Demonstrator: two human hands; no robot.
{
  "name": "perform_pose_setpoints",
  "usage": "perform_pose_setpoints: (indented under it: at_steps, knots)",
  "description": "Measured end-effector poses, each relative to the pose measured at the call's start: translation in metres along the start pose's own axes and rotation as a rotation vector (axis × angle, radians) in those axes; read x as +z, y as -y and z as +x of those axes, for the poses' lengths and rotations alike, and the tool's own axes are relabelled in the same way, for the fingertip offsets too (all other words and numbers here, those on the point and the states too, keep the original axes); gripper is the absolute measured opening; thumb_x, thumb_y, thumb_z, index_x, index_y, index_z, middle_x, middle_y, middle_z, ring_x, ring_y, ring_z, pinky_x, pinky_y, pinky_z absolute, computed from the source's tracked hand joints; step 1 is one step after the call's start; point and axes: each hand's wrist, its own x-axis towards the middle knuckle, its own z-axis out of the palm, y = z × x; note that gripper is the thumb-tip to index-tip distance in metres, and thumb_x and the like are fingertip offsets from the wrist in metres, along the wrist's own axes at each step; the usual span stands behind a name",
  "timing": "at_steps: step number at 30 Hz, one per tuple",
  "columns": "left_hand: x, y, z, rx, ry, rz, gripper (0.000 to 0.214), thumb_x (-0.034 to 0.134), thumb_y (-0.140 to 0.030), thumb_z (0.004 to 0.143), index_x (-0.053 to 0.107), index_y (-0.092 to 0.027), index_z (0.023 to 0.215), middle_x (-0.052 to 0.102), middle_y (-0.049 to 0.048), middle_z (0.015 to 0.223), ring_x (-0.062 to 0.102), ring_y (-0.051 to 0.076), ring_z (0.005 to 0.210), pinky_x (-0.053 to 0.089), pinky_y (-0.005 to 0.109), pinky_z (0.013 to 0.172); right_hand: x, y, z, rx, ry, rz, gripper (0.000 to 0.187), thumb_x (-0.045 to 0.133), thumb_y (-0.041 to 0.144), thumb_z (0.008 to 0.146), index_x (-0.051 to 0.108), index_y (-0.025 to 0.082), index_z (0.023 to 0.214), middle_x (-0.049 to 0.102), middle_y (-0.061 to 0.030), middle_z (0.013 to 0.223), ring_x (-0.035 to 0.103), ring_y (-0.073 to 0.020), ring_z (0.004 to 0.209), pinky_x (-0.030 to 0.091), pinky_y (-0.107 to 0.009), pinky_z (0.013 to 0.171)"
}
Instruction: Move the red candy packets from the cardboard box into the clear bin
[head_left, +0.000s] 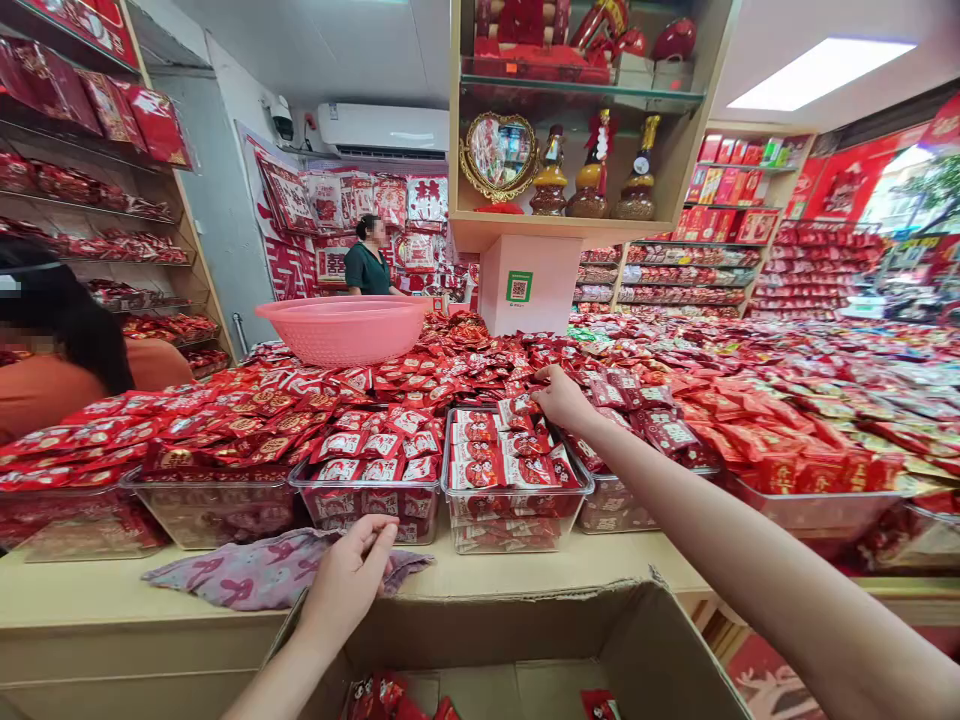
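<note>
My right hand (pixel 562 398) reaches to the back right corner of a clear plastic bin (pixel 517 520). Its fingers are closed on the edge of a small red-and-white snack packet (pixel 516 412). In that bin, similar packets (pixel 476 450) lie in neat rows. Nearer to me, my left hand (pixel 352 565) is held over the front edge of the counter, fingers curled in and thumb against them, with nothing showing between them. Below both arms stands an open cardboard box (pixel 525 625) with a few red packets (pixel 379 695) at its bottom.
A patterned cloth (pixel 240 572) lies on the counter (pixel 75 590). More packet-filled bins (pixel 364 500) flank mine. A pink plastic basin (pixel 345 330) rests on the heap behind, beside a shelf pillar (pixel 529 260). One person (pixel 67 340) is at the left, another (pixel 367 262) at the back.
</note>
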Motion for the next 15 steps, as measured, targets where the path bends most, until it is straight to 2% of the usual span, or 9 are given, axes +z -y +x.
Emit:
perform_pose_setpoints:
  at_steps: [3,7,10,15]
  knots:
    - [0.002,0.007,0.002,0.036,0.037,0.040,0.030,0.050,-0.045,0.071,0.060,-0.020,0.084,0.052,-0.0049,0.048,0.049,0.013,0.041,0.040,0.022,0.040,0.005,-0.006,0.014,0.008,0.055,-0.113,0.031,0.053,0.017,0.070,0.050,0.011,0.100,0.059,-0.0115,0.094,0.055,-0.0181,0.083,0.038,-0.025,0.068]
    - [0.001,0.009,0.002,0.052,0.061,0.059,0.028,0.050,-0.043,0.072,0.061,-0.020,0.083,0.052,-0.0043,0.048,0.050,0.015,0.044,0.039,0.021,0.041,0.012,-0.003,0.013,-0.010,0.185,-0.259,0.021,0.056,0.015,0.070,0.056,0.011,0.090,0.061,-0.0100,0.088,0.056,-0.0177,0.080,0.040,-0.025,0.067]
    - [0.000,0.006,0.001,0.050,0.057,0.067,0.027,0.052,-0.044,0.069,0.062,-0.021,0.080,0.056,-0.0031,0.048,0.053,0.016,0.045,0.039,0.022,0.040,0.014,0.002,0.009,-0.037,0.292,-0.361,0.012,0.055,0.019,0.075,0.058,0.011,0.083,0.061,-0.0060,0.084,0.056,-0.0144,0.077,0.044,-0.028,0.069]
    - [0.000,-0.004,-0.001,0.064,0.031,0.076,0.027,0.054,-0.046,0.066,0.064,-0.022,0.073,0.059,-0.0022,0.047,0.056,0.018,0.047,0.039,0.023,0.041,0.013,0.009,0.004,-0.088,0.380,-0.505,0.019,0.049,0.026,0.081,0.056,0.012,0.091,0.057,-0.0056,0.093,0.055,-0.0148,0.085,0.045,-0.034,0.075]
